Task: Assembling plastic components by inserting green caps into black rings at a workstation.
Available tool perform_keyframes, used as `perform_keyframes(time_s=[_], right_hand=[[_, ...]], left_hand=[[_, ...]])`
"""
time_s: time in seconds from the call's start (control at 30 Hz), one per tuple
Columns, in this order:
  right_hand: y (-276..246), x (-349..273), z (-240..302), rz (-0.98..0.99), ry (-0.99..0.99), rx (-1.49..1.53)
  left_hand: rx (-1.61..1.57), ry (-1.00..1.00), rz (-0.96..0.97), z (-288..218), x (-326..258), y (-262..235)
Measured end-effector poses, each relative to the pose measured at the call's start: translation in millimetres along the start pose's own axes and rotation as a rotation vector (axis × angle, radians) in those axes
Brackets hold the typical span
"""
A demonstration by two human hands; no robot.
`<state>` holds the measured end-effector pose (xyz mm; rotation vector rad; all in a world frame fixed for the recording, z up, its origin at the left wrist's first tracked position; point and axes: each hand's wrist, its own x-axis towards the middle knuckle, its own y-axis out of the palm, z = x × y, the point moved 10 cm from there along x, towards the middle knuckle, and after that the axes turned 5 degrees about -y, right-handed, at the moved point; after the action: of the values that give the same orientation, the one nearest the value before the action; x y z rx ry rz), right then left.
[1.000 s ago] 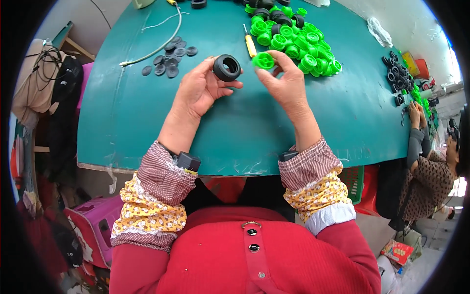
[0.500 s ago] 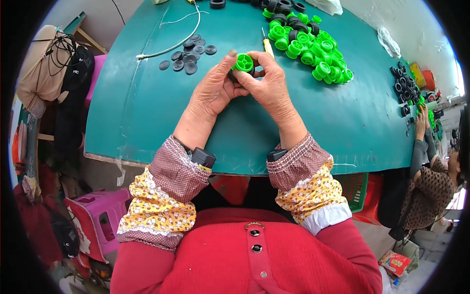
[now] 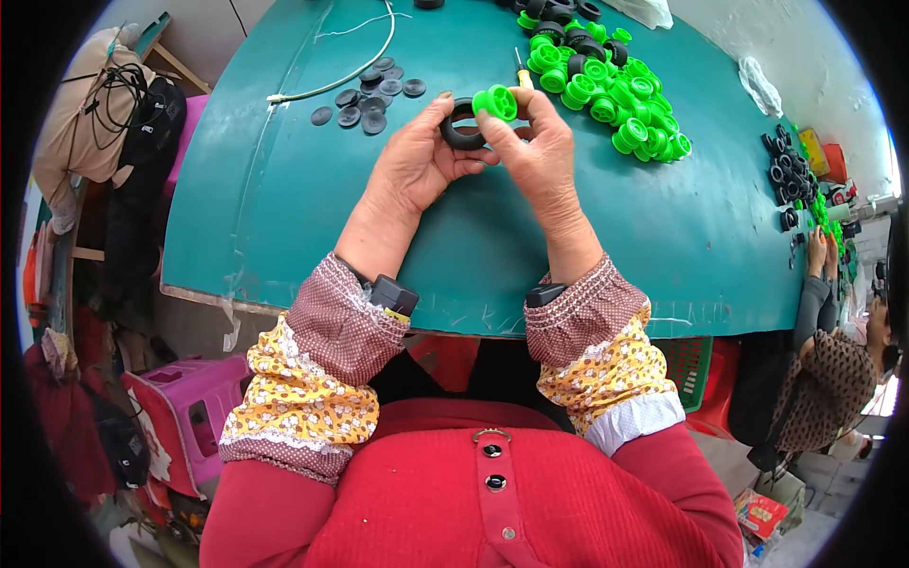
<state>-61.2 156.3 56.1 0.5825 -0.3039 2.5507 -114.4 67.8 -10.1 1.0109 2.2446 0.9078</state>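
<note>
My left hand (image 3: 417,156) grips a black rubber toy tyre (image 3: 449,133), its open ring facing up. Between the thumb and fingers of my right hand (image 3: 541,151) is a bright green plastic wheel hub (image 3: 496,102). The hub sits just right of the tyre, out of its hole; whether the two touch I cannot tell. Left of my hands lie several flat black discs (image 3: 373,121) on the green table (image 3: 312,218). Beyond my right hand is a screwdriver with a yellow handle (image 3: 525,79), partly hidden by my fingers.
A heap of green hubs (image 3: 630,109) mixed with black tyres (image 3: 575,38) covers the far right. A pale bent cable (image 3: 352,76) lies far left. At the right edge a co-worker (image 3: 833,379) handles similar parts beside more tyres (image 3: 786,170). A pink stool (image 3: 194,417) stands lower left.
The green hub, earlier over the tyre, is now apart from it, moved right with my right hand. My left hand stays nearly in place, with the tyre's ring now showing.
</note>
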Motion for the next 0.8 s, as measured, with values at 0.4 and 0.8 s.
perform_keyframes(time_s=[0.4,0.8], right_hand=[[16,-5,23,0.098,-0.294,-0.205],[30,-8,9,0.247,-0.239,-0.310]], left_hand=[[0.283,0.186,0.006,-16,-12,20],[0.401,0.265,-0.102,-28,-17,10]])
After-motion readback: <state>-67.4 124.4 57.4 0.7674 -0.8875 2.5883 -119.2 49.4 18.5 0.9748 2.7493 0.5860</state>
